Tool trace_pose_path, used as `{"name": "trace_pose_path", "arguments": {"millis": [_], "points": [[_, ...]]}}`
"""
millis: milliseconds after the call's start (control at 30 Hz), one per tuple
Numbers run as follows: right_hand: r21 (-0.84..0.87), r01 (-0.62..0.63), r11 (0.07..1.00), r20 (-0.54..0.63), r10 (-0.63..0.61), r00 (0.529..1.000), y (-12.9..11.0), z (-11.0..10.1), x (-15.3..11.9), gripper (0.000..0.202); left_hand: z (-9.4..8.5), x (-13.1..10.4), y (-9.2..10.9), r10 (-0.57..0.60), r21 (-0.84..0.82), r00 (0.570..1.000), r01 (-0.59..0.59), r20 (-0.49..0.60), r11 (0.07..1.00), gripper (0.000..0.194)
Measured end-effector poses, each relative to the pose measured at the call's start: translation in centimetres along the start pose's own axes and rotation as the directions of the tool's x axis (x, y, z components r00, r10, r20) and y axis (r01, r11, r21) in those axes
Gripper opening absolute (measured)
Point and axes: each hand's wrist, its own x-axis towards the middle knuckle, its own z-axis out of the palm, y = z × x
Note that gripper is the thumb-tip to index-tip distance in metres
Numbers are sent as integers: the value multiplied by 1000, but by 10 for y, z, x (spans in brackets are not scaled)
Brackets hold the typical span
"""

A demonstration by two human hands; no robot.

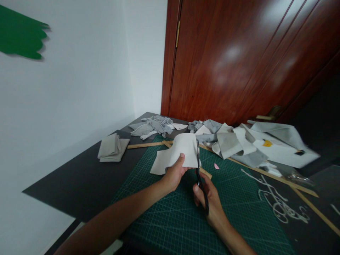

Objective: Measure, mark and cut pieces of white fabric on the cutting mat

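My left hand (175,173) grips a piece of off-white fabric (183,148) by its near edge, thumb on top and fingers underneath. The piece is raised above the green cutting mat (233,209) and curves up in the middle. In my right hand (209,196) is a pair of black-handled scissors (201,184), pointing away from me. Their blades stand along the right edge of the fabric. Whether the blades are parted I cannot tell. Part of the handles is hidden by my fingers.
Folded beige cloth (113,148) lies at left. Grey scraps (155,125) are heaped behind, and more fabric pieces (231,143) pile up at right. Wooden strips (145,145) cross the table. A pink chip (216,166) and tangled pale strips (284,205) lie to the right.
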Motion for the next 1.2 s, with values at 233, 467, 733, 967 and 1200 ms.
{"name": "trace_pose_path", "arguments": {"millis": [233, 467, 733, 967, 1200], "points": [[-4, -7, 1000, 7, 7, 1000, 0, -1, 0, 85, -1, -1, -1, -21, 32, 1000, 21, -12, 999, 67], [1, -18, 1000, -6, 18, 1000, 1, 1, -1, 87, 0, 0, -1, -14, 43, 999, 16, -45, 999, 59], [1, -37, 999, -17, 37, 999, -4, 4, -2, 92, -2, 1, -2, -28, 43, 999, 29, -26, 999, 58], [-6, -49, 999, -11, 49, 999, -6, 4, -2, 93, -2, 2, -4, 25, 64, 998, -21, -58, 998, 59], [-21, -71, 997, 11, 71, 997, -9, 3, -2, 95, -2, 3, -4, 14, 44, 998, -12, -53, 999, 56]]}}
